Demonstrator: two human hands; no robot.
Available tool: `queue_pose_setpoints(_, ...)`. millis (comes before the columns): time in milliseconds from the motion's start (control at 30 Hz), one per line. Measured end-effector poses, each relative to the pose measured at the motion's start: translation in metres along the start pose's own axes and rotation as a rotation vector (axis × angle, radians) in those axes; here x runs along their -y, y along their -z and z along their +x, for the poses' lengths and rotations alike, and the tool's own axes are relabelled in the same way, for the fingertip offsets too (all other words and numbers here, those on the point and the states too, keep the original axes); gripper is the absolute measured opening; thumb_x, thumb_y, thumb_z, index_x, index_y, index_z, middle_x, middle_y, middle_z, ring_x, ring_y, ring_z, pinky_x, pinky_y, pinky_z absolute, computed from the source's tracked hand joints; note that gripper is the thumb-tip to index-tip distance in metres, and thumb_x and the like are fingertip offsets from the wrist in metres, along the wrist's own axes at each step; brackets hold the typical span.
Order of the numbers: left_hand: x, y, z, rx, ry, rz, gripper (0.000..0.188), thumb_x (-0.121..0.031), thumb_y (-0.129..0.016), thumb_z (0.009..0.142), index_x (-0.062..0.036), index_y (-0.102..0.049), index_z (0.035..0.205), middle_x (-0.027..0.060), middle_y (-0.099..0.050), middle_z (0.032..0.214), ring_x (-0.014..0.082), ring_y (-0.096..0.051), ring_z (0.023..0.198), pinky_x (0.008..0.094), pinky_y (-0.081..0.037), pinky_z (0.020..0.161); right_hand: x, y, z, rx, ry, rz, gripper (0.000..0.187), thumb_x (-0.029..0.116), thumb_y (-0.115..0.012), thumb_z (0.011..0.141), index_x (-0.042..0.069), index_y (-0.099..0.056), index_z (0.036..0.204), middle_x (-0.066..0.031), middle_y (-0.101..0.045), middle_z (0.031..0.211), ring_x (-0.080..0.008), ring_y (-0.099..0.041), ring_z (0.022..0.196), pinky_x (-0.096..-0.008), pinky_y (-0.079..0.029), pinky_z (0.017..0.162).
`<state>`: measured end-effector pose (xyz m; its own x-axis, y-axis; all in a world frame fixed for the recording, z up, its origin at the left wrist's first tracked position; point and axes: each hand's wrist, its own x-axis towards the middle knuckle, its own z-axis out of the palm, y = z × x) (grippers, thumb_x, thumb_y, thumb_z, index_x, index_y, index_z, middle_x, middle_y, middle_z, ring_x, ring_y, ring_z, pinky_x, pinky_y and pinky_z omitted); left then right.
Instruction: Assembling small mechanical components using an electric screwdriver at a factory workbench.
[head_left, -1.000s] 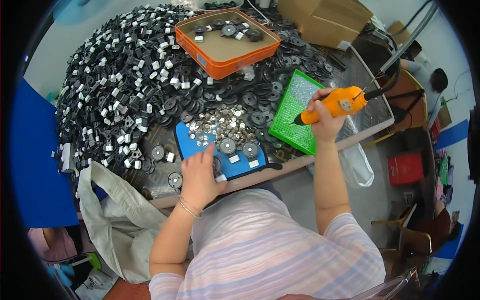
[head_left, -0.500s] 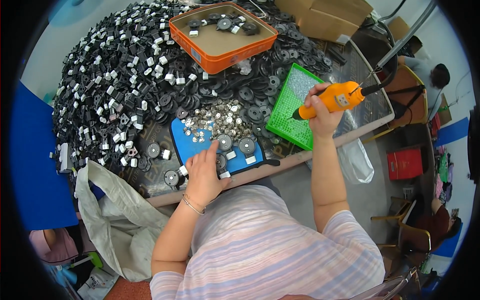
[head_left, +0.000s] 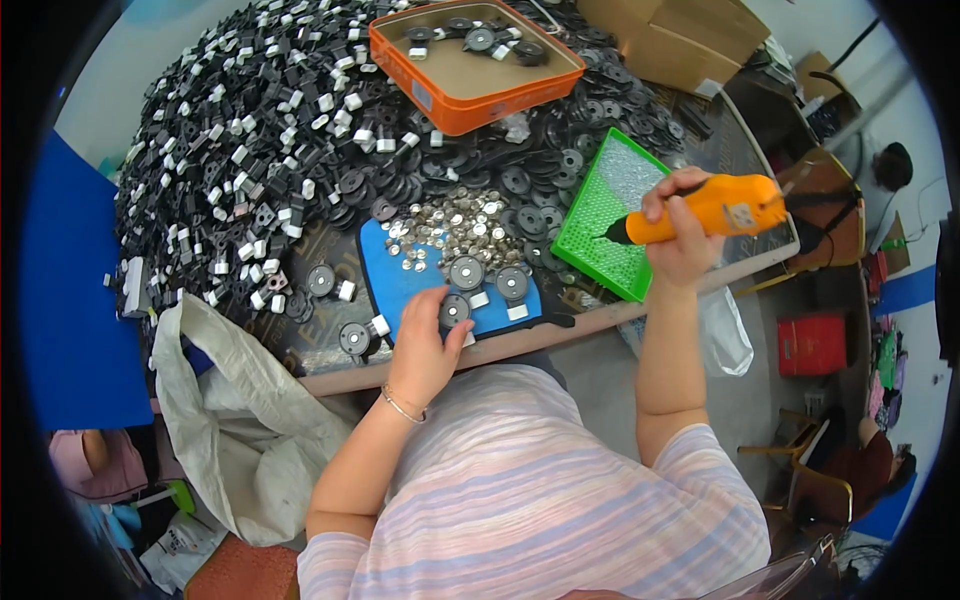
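My left hand [head_left: 423, 345] is at the blue mat [head_left: 390, 285], with its thumb and fingers around a round black wheel-like part [head_left: 455, 311]. Two similar parts with white blocks, one [head_left: 466, 272] behind and another [head_left: 512, 284] to the right, lie on the mat. Small silver metal pieces [head_left: 460, 225] are heaped at its far side. In my right hand [head_left: 687, 240] is an orange electric screwdriver [head_left: 735, 205], its black nose pointing left over a green perforated tray [head_left: 600, 215]. Small shiny screws [head_left: 635, 170] fill the far end of that tray.
Black parts with white blocks [head_left: 240, 150] form a large pile at the left, and black discs [head_left: 540, 190] lie behind the mat. An orange tin [head_left: 470, 110] holding several assembled parts stands at the back. A white sack [head_left: 240, 420] hangs by the table's near left edge.
My left thumb and fingers have closed around the round black part, which they were beside before. The whole view has shifted slightly. My right hand still holds the screwdriver over the green tray.
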<state>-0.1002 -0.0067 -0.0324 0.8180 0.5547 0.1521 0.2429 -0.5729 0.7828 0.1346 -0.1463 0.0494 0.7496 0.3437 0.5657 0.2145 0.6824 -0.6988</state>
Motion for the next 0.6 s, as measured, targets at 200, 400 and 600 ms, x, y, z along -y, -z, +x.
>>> queue_pose_setpoints(200,0.007,-0.006,0.002,-0.038,0.013,-0.069,0.041,-0.011,-0.071,0.07,0.0024,-0.053,0.104,0.0186,-0.056,0.102,0.036,-0.052,0.096,0.0391,-0.042,0.084,-0.011,-0.063,-0.031,0.333,-0.123,0.094,0.028,0.01,-0.064,0.074,0.001,-0.048,0.095,-0.0115,-0.048,0.084,-0.0173,-0.052,0.059,-0.0264,-0.044,0.053)
queue_pose_setpoints(400,0.007,-0.006,0.001,-0.027,0.05,-0.084,0.041,-0.011,-0.071,0.069,0.0014,-0.054,0.104,0.0181,-0.057,0.1,0.0357,-0.052,0.096,0.0388,-0.043,0.084,-0.04,-0.106,-0.047,0.459,-0.194,0.039,0.025,-0.007,-0.057,0.066,0.0,-0.051,0.089,-0.0114,-0.049,0.083,-0.0161,-0.053,0.067,-0.0247,-0.048,0.056)
queue_pose_setpoints(600,0.011,-0.008,-0.001,-0.073,-0.004,-0.074,0.04,-0.012,-0.071,0.069,0.0005,-0.054,0.103,0.0175,-0.057,0.101,0.0358,-0.052,0.095,0.0395,-0.043,0.082,-0.047,-0.116,-0.055,0.423,-0.277,0.034,0.024,-0.006,-0.058,0.067,0.001,-0.052,0.09,-0.0097,-0.051,0.084,-0.0145,-0.052,0.073,-0.0254,-0.045,0.064)
